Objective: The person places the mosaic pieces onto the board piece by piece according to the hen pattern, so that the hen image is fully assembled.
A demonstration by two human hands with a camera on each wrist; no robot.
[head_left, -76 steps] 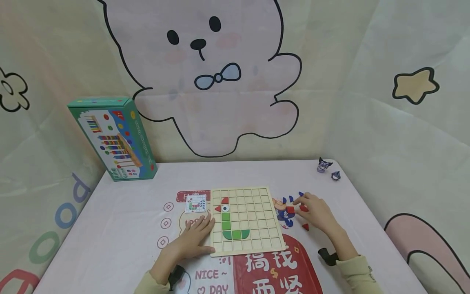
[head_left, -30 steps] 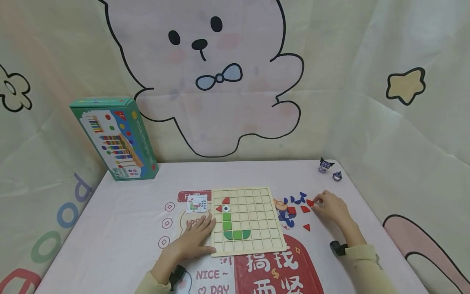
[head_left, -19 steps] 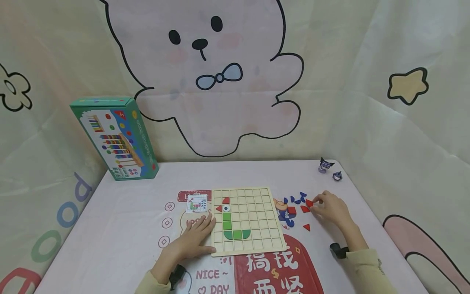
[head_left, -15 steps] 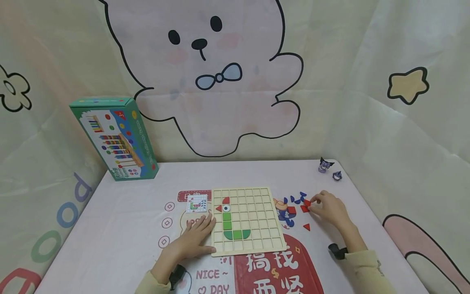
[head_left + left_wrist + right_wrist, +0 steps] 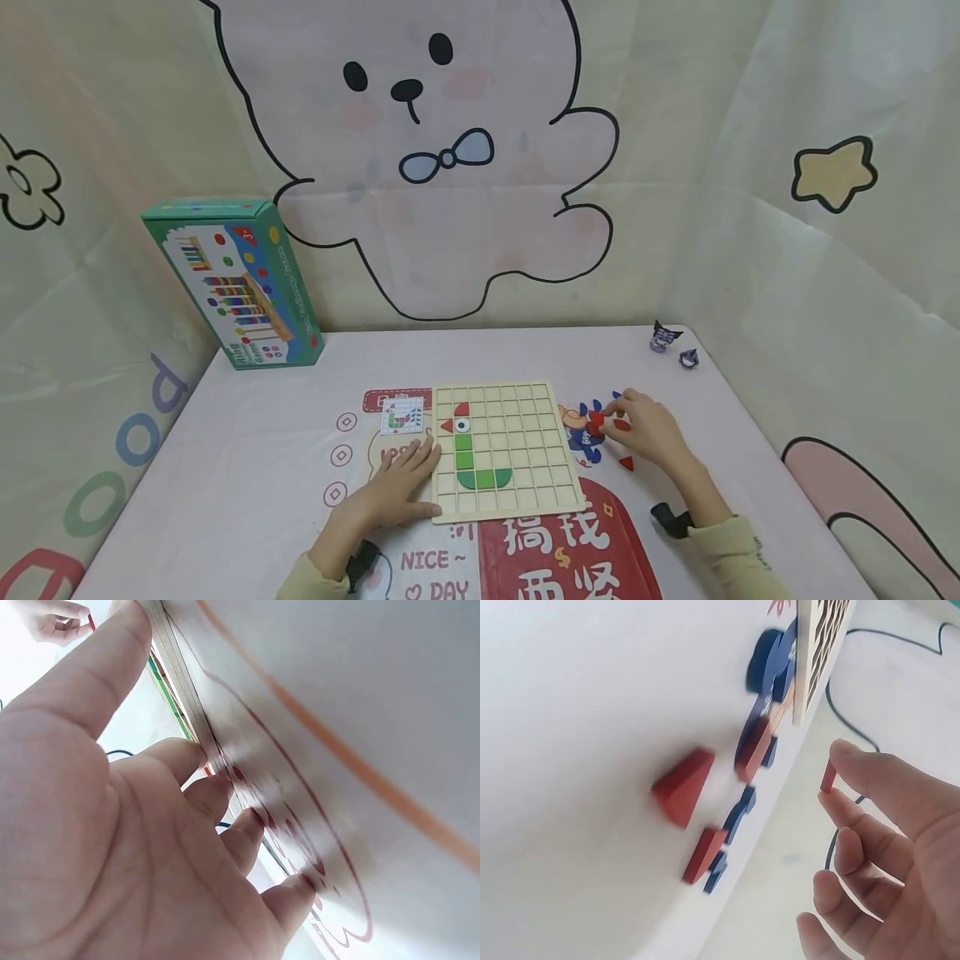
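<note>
Tablecloth [image 5: 247,467] printed with red lettering covers the surface, and a green toy box [image 5: 231,279] leans at its far left. Near the middle lies a wooden grid board [image 5: 517,467] carrying a green and red figure. Pressing flat beside the board's left edge, the left hand [image 5: 393,492] has its fingers straight and slightly spread. Right of the board, among loose red and blue shapes, the right hand [image 5: 648,429] pinches a small red piece [image 5: 828,777] between thumb and forefinger.
</note>
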